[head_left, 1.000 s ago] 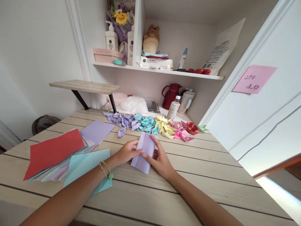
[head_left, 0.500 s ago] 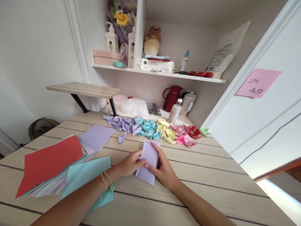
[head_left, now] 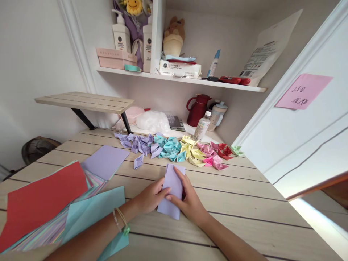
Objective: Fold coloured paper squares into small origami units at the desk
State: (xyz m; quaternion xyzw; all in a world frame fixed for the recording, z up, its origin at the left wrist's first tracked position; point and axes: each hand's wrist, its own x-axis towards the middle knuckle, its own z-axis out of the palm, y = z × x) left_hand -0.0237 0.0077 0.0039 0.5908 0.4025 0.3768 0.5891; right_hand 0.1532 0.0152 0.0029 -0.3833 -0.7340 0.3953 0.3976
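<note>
A folded sheet of purple paper (head_left: 172, 186) is held between both hands over the wooden table. My left hand (head_left: 150, 195) grips its left edge, thumb on the front face and the other fingers behind. From the right, my right hand (head_left: 188, 198) pinches the same sheet, thumb near the lower middle and index finger along the upper right edge. Beyond the hands lie small folded paper boats in color groups: purple boats (head_left: 143, 144), blue boats (head_left: 170, 146), yellow boats (head_left: 191, 149), pink boats (head_left: 213, 154) and red boats (head_left: 225, 151).
To the left, a fanned stack of colored paper has a red sheet (head_left: 46, 195) on top, with a purple sheet (head_left: 105, 161) and a blue sheet (head_left: 95, 206) beside it. A small raised shelf (head_left: 87, 102), a plastic bottle (head_left: 202, 127) and a red jug (head_left: 198, 110) stand at the back.
The left and right edges of the folded purple paper now lie closer together, with the strip at its left side no longer showing. The camera view has shifted slightly.
</note>
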